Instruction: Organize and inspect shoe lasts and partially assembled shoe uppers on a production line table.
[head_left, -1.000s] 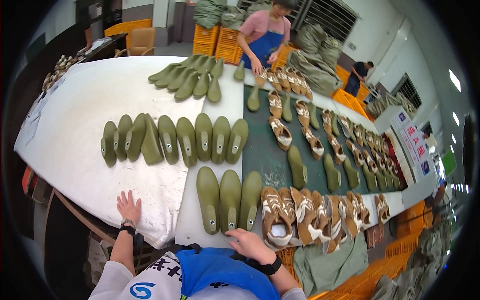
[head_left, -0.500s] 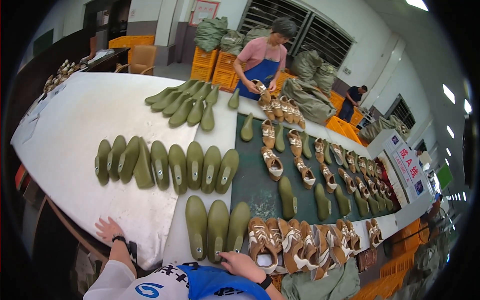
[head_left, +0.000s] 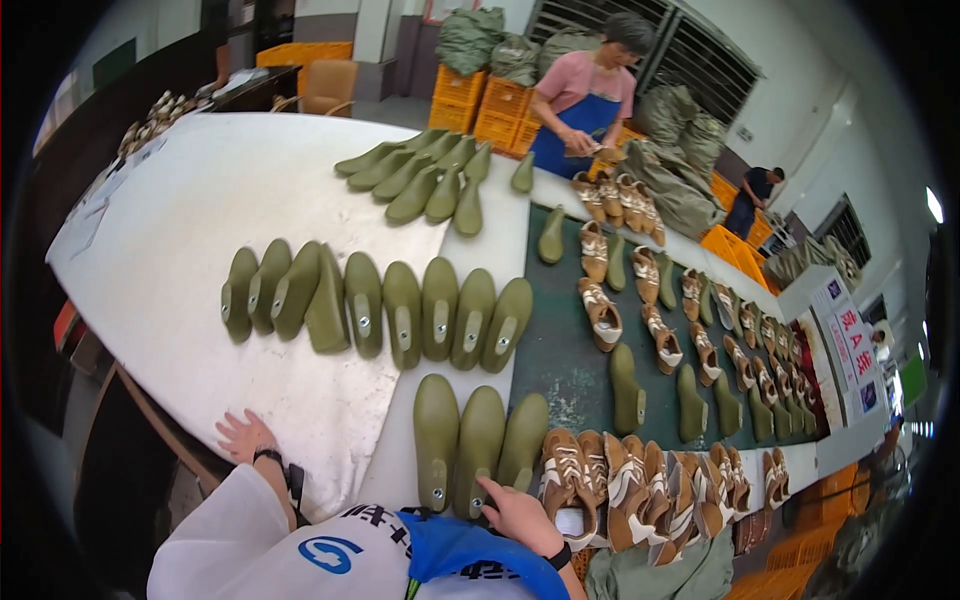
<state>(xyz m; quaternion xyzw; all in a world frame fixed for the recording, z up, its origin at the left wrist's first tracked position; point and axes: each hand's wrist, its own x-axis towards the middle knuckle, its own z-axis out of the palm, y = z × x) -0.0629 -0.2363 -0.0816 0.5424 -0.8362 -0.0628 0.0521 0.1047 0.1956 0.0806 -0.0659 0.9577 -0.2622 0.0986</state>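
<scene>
Head camera view, with clock positions counted from its centre: a person is standing at a long white table (head_left: 190, 250), both bare hands reaching over its near side. At 8 o'clock the left hand (head_left: 246, 436) is resting near the edge with fingers splayed wide, holding nothing; it is probably steadying the body. Close to 6 o'clock the right hand (head_left: 520, 522) is reaching the near end of the middle one of three olive-green shoe lasts (head_left: 480, 430). Its index finger is seemingly touching beside a metal-rimmed hole (head_left: 476, 502), but the other fingers are partly hidden, so whether it is gripping anything cannot be told.

The three are lying side by side, toes pointing toward 12 o'clock and holed ends facing the person, likely so that each is offering the same end to the hand. At 9 o'clock a row of nine lasts (head_left: 402, 300) is lying much the same way, perhaps for easy counting. Between 4 and 5 o'clock, brown-and-white shoes (head_left: 628, 490) are standing packed along the near edge, apparently for close reach. At 3 o'clock a dark green mat (head_left: 560, 350) is bearing more shoes and lasts. At 1 o'clock a co-worker (head_left: 575, 120) in a blue apron is handling something blurred.
</scene>
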